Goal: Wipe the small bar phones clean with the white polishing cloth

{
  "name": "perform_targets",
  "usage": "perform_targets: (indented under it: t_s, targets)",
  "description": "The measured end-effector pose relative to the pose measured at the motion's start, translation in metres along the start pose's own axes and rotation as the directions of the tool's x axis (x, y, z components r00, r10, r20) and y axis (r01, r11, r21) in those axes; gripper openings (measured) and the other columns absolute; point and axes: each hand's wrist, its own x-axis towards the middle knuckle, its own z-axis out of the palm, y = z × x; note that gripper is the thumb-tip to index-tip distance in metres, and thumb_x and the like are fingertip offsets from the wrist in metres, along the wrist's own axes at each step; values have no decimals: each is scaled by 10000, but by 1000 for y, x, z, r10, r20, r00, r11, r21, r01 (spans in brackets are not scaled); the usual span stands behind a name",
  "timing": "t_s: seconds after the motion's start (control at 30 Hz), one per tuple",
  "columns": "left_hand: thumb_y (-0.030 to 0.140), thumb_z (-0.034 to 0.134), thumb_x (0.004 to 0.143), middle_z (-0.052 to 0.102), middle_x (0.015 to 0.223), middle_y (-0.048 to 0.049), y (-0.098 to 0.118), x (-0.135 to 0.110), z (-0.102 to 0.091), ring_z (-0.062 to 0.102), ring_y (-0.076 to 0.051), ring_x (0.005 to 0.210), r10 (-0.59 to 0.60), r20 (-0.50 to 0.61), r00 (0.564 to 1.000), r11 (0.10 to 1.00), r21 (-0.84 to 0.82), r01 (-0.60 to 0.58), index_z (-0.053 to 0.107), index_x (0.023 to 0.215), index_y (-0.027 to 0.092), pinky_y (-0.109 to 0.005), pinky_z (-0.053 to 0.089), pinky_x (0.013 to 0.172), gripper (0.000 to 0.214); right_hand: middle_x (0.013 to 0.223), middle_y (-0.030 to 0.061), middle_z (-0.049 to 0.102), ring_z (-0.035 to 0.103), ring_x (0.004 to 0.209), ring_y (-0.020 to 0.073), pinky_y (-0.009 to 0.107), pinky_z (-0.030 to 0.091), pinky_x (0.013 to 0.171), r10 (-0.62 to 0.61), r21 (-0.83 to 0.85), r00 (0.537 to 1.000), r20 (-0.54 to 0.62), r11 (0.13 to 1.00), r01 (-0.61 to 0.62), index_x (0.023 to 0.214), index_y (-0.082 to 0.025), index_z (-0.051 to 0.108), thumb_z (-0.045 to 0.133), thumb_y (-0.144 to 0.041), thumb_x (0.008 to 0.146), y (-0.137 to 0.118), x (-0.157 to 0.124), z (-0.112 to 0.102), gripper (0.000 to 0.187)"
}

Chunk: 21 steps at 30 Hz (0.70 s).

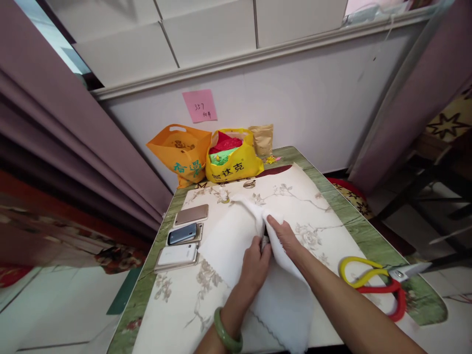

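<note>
Left hand point(255, 268): closed around the near end of a thin dark object point(263, 241), which stands on edge.
Right hand point(285, 238): fingers pinch the cloth point(228, 241) against the object's far side.
Cloth: white, draped over and under both hands.
Object: between the two hands, mostly hidden.
Phones point(182, 234): three, left of the left hand.
Scissors point(372, 282): right of the right forearm, apart.

A cloth point(228, 236) is lying on a sheet point(313, 206) covering the table point(354, 219), with three phones point(182, 234) sitting to its left. Scissors point(372, 282) are resting to its right, and two bags point(206, 157) are standing behind.
</note>
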Motion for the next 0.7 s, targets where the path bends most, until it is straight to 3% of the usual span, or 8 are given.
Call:
perform_targets:
  t_s: [0.17,0.3,0.4,0.5,0.57,0.7]
  targets:
    - [473,556,819,552,617,19,-1,27,3,515,-148,575,-121,-17,992,934,-341,108,527,796,217,-248,400,554,259,611,9,667,576,507,180,313,486,518,42,-24,989,145,999,-39,884,-182,649,751,-522,678,5,-2,0,410]
    - [495,548,825,627,739,-23,-1,40,12,576,-165,659,-164,-105,981,918,-379,113,551,854,202,-267,452,601,295,560,-16,618,528,474,143,271,451,489,27,6,977,209,1000,-29,833,-189,627,725,-518,713,7,-5,3,363]
    - [456,562,828,666,850,-56,-2,40,14,614,-176,761,-112,-172,979,937,-346,46,552,902,196,-272,476,664,271,578,-10,620,528,500,133,251,448,501,-2,-4,977,215,1000,3,815,-172,633,731,-511,707,6,-7,4,369]
    - [459,530,840,629,690,-20,-2,36,1,582,-150,578,-81,-39,996,957,-282,67,538,823,198,-249,443,533,262,557,-11,604,516,482,138,263,450,494,-9,-14,981,196,1000,12,821,-164,630,713,-539,714,4,-7,4,398]
    - [509,443,870,578,591,2,-3,35,-16,508,-128,435,-131,19,991,969,-209,132,525,752,198,-241,378,436,342,576,-5,614,529,497,151,280,463,512,-13,-26,978,206,999,19,868,-161,634,683,-557,736,2,-6,2,420]
    - [548,511,827,573,624,16,0,46,-49,519,-115,506,-31,-250,968,990,-138,-4,543,778,197,-219,377,488,356,700,22,670,582,600,178,303,490,600,-48,-155,949,311,983,101,924,-157,648,663,-560,756,-2,-6,-1,437]
